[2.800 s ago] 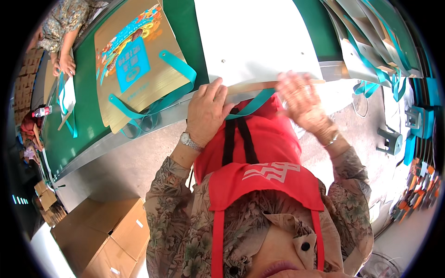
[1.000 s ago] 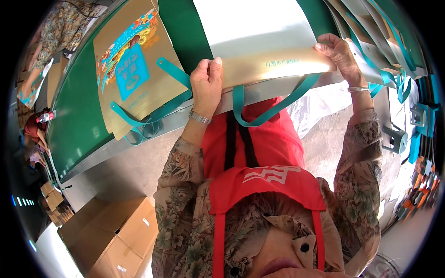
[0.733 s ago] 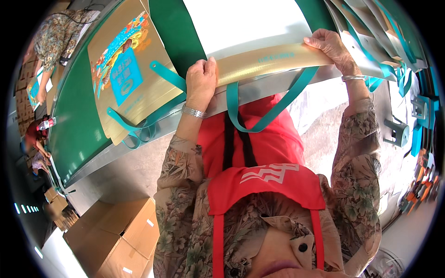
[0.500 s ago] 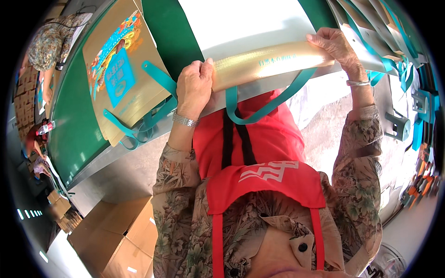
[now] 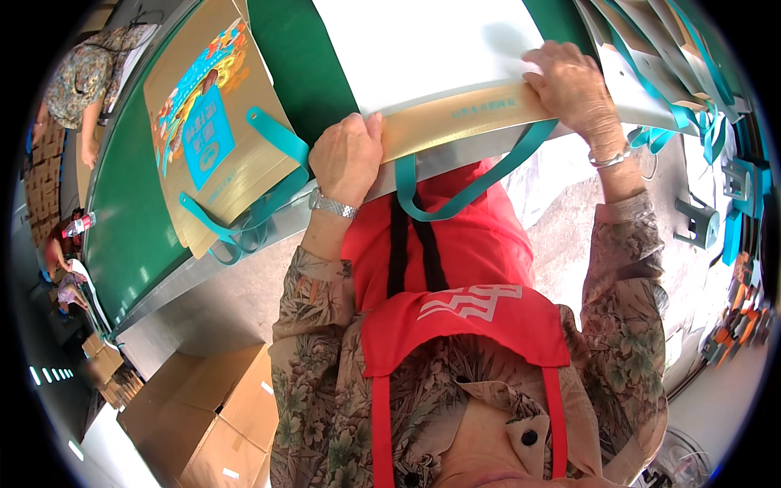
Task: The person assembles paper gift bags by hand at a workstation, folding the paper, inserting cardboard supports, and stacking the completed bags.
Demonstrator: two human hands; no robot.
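Note:
A paper bag lies on the table edge in front of me, its white side (image 5: pixel 431 49) up and a gold folded strip (image 5: pixel 455 118) along the near edge. From that strip a teal strap handle (image 5: pixel 443 213) hangs over the table edge against my red apron. At the strip's left end, my left hand (image 5: pixel 346 159) is closed on the bag's edge, its fingertips partly hidden. My right hand (image 5: pixel 573 93) rests across the strip's right end, with thumb and fingers apart on the paper.
Gold printed bags (image 5: pixel 220 138) with teal handles lie stacked on the green table (image 5: pixel 122 228) at left. More white-sided bags (image 5: pixel 651 57) are at right. A cardboard box (image 5: pixel 195 415) stands below left, and a grey stool (image 5: pixel 698 224) at right. Another person (image 5: pixel 85 77) works at far left.
My right hand has loosened its pinch and moved slightly left and up onto the paper. The gold strip now lies flatter. My left hand has shifted slightly right and stays closed.

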